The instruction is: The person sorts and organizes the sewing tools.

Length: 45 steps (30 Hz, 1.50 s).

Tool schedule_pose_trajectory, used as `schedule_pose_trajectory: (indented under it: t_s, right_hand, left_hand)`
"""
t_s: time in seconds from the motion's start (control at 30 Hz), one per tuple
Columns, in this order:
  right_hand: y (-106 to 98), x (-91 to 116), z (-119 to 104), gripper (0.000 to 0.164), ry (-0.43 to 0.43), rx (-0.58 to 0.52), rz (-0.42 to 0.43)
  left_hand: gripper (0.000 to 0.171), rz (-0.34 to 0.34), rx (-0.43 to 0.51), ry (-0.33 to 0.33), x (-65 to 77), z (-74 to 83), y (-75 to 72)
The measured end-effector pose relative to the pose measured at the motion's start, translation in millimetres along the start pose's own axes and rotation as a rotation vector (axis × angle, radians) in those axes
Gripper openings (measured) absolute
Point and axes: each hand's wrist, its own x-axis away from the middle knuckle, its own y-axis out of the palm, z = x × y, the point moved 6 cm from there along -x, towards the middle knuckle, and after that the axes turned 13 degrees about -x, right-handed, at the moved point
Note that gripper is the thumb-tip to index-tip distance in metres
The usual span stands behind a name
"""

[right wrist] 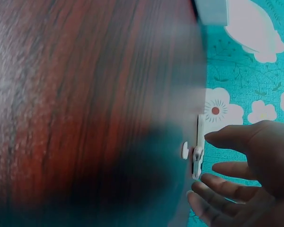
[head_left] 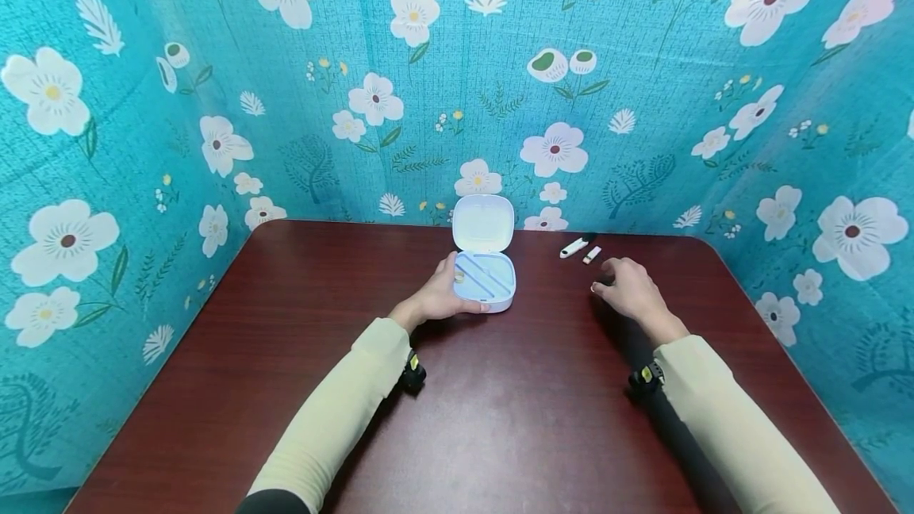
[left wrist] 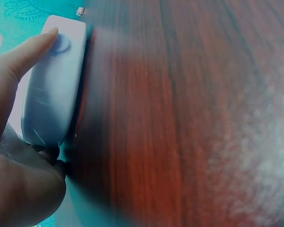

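A small pale-blue case (head_left: 485, 304) stands on the table with its hinged lid (head_left: 483, 223) raised. Diagonal dividers run across its inside, and a small beige item (head_left: 459, 277) lies at the left. My left hand (head_left: 439, 292) grips the case's left side, the thumb along the front wall by a round latch button (left wrist: 61, 43). Over the table to the right, my right hand (head_left: 630, 289) holds nothing, its fingers loosely bent. Just beyond it lie a small white stick with a metal end, like a USB stick (head_left: 592, 255), and a slim white tool (head_left: 574, 247).
The dark red-brown wooden table (head_left: 528, 411) ends at the back against a teal flowered curtain (head_left: 443, 117), which also hangs along both sides. A black camera is strapped at each wrist.
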Motion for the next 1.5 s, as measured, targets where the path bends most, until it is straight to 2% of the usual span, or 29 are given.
schedule_pose_trajectory:
  t_s: [0.43, 0.73, 1.1, 1.5]
  right_hand:
    - [-1, -6, 11, 0.048, 0.099, -0.053, -0.008]
    - [3, -11, 14, 0.037, 0.216, -0.07, 0.037]
    - [9, -15, 9, 0.022, 0.182, -0.058, 0.07]
    - [14, -13, 3, 0.015, 0.226, -0.096, 0.012]
  left_hand:
    - [0.126, -0.003, 0.011, -0.01, -1.8, -0.6, -1.3]
    - [0.126, -0.005, 0.017, -0.011, -1.5, -0.3, -0.6]
    - [0.125, -0.008, 0.019, -0.006, 0.6, 1.7, 0.0]
    - [0.125, 0.002, 0.02, 0.009, 1.9, 1.5, -0.1]
